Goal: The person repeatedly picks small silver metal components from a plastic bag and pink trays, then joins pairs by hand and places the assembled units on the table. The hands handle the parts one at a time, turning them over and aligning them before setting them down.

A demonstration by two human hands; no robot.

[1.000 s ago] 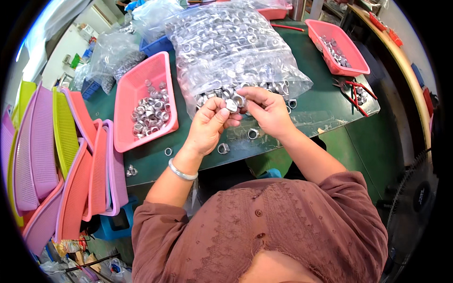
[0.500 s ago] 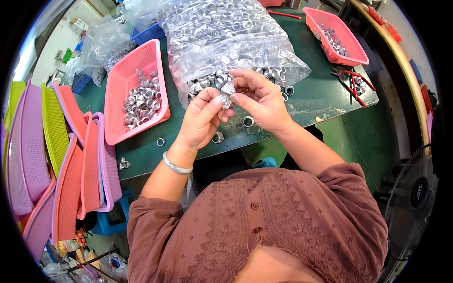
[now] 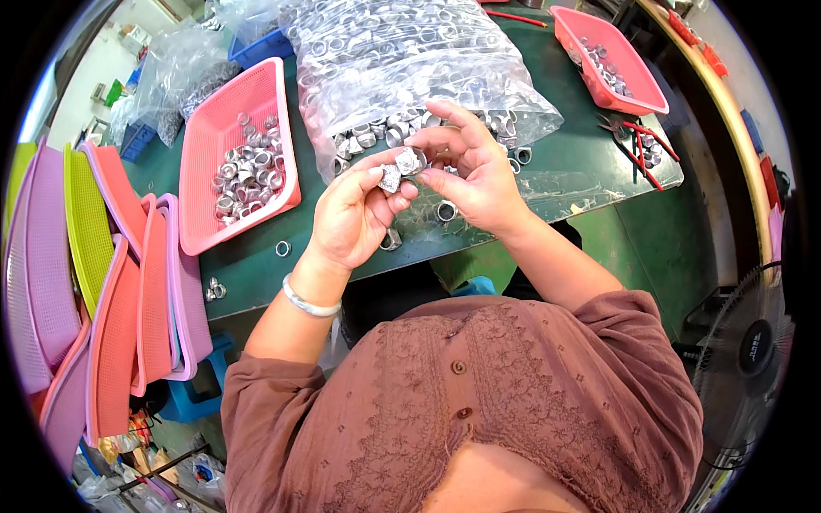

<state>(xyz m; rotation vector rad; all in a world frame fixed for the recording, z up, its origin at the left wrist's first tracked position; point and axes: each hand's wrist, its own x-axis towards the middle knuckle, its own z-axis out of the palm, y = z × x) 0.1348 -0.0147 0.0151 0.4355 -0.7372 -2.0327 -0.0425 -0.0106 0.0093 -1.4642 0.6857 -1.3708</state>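
Markings check | electric fan, right edge: short pale lettering on dark round hub badge, running nearly upright; wording not transcribed | metal rings, two, hand-held: face relief too small to confirm as characters | elsewhere: no text legible

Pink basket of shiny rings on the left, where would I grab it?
I'd hold the pink basket by its rim near both front corners, coming from the near side: the rim rises above the metal rings, which heap toward that end, so probably most weight sits there.
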